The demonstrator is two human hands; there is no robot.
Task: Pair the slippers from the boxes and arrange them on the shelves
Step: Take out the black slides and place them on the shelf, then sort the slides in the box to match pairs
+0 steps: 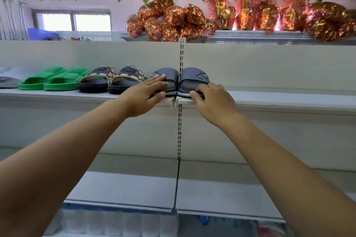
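Two dark navy slippers stand side by side on the upper white shelf (279, 100), one on each side of the slotted upright. My left hand (143, 97) lies over the left navy slipper (167, 75), fingers stretched across its strap and thumb at the heel edge. My right hand (214, 102) grips the heel of the right navy slipper (194, 77) with curled fingers. Left of them on the same shelf sit a patterned beige-and-black pair (113, 81) and a green pair (52, 81).
A lower white shelf (123, 188) runs below, with white packs under it. Shiny red-gold wrapped bundles (173, 19) sit on the top ledge under hanging green leaves. A grey slipper (7, 82) shows at the far left edge. The slotted upright (181, 54) divides the shelving.
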